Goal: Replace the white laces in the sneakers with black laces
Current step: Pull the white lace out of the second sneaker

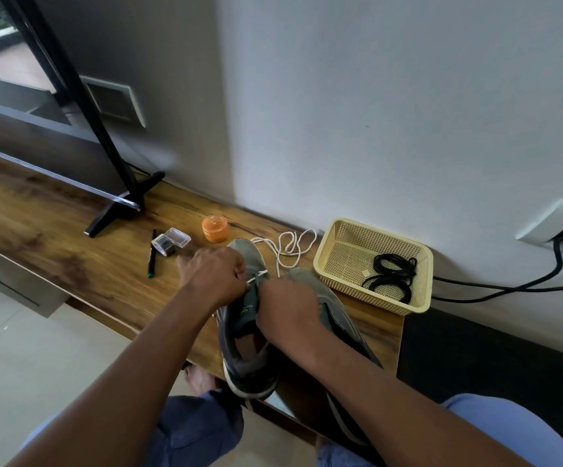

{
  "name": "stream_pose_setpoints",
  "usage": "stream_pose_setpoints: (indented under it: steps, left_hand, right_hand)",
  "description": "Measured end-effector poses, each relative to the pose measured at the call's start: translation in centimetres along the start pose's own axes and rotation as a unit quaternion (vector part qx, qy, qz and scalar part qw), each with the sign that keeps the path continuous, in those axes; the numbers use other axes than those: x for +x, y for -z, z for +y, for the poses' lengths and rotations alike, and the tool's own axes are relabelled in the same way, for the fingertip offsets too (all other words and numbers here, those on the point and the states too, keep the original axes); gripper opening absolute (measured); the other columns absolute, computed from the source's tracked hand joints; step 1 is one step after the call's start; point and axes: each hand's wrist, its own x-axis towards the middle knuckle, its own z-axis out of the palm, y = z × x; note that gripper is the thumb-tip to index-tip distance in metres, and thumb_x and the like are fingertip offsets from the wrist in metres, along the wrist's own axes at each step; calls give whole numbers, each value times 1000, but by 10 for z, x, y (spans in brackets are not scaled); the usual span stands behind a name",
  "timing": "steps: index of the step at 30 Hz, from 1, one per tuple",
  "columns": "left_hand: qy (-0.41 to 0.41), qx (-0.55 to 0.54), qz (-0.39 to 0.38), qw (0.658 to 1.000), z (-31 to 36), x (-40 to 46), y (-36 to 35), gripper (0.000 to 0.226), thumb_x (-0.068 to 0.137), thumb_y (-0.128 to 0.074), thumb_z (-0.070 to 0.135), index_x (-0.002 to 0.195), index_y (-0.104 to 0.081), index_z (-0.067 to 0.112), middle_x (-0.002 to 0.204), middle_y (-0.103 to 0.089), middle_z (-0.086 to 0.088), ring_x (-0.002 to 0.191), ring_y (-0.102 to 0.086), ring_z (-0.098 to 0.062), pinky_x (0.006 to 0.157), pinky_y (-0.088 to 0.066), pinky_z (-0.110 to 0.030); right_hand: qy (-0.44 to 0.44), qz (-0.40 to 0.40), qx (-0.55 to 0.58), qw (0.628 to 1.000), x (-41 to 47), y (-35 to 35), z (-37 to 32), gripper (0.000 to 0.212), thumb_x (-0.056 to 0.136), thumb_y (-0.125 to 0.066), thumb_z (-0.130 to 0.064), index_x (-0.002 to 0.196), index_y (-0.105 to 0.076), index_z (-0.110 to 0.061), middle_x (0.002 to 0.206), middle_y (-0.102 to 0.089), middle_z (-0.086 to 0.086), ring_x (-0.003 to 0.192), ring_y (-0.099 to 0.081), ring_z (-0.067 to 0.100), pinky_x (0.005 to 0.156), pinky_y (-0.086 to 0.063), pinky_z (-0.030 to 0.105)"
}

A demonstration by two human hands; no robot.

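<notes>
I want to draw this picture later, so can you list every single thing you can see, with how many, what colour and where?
sneakers: two, grey, side by side at the shelf's near edge
white lace: one, white, partly pulled out, looped on the shelf beyond the sneakers
black laces: one coiled bundle, black, inside the basket
basket: one, cream, on the shelf to the right
orange jar: one, orange, behind the sneakers
clear box: one, clear, left of the jar
pen: one, black, beside the box
shelf: one, brown wood, along the wall
TV stand: one, black, far left
cable: one, black, from the wall socket
left hand: pinching the lace
right hand: on the sneaker
</notes>
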Motion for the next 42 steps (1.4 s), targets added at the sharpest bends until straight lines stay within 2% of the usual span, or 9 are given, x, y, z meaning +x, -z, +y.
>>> stream_pose_setpoints:
  steps: [6,14,20,23,27,30,33,37,42]
  left_hand:
    - [77,-131,118,981,-13,4,16,4,85,-70,32,84,-68,29,88,-66,13,86,-57,-19,94,-41,-44]
    - [49,-221,145,963,-2,2,15,6,85,-68,15,81,-67,19,83,-69,3,82,-61,-23,64,-34,-33]
    - [-71,-246,-173,951,-13,-1,29,17,76,-70,1,67,-69,15,81,-73,-5,81,-67,-20,72,-50,-32]
    - [-92,-304,-236,918,-25,0,33,17,70,-69,-1,63,-68,13,86,-72,-17,76,-64,-16,70,-51,-34]
    - [12,-269,-67,961,-46,8,30,4,72,-70,22,74,-72,20,80,-73,1,85,-68,-25,72,-53,-40]
    - [124,-143,67,980,-64,8,28,22,76,-67,31,98,-69,29,108,-67,6,104,-64,-27,76,-45,-35]
    - [104,-162,15,981,-66,6,26,29,70,-69,42,98,-68,33,112,-66,7,104,-63,-23,80,-49,-36]
    - [13,-108,-72,992,-44,-5,25,40,78,-71,58,70,-63,20,73,-67,4,73,-64,-18,65,-48,-32]
    - [-25,-154,-255,954,-31,-12,31,28,88,-66,36,80,-73,10,71,-77,-5,65,-76,-20,57,-58,-29]
  right_hand:
    - [-6,-7,9,1000,0,3,-3,14,97,-59,-15,105,-71,-16,101,-73,6,95,-71,30,67,-45,34]
    - [-12,-22,33,999,3,2,-5,15,98,-59,-17,110,-69,-14,109,-71,9,102,-69,31,71,-46,35]
    - [-18,3,42,999,-1,6,2,19,101,-52,-16,113,-66,-13,107,-70,9,100,-68,32,68,-39,33]
    - [-16,-7,48,999,-1,9,2,18,99,-51,-14,103,-68,-11,100,-70,11,94,-69,33,65,-39,33]
    - [-17,-18,43,999,-2,12,2,18,99,-52,-17,106,-68,-13,103,-70,10,96,-68,32,66,-42,34]
    - [-5,6,22,1000,-1,11,0,16,99,-55,-24,106,-68,-17,104,-70,8,98,-67,30,68,-39,34]
    - [23,66,29,997,5,5,-1,27,98,-58,-36,117,-62,-19,113,-63,10,108,-60,32,76,-47,40]
    - [62,73,69,993,22,-1,-2,25,96,-61,-38,113,-67,-21,114,-57,8,114,-52,30,91,-51,44]
    - [75,48,96,991,31,-7,-4,20,89,-62,-30,105,-73,-28,107,-55,5,107,-50,31,85,-49,42]
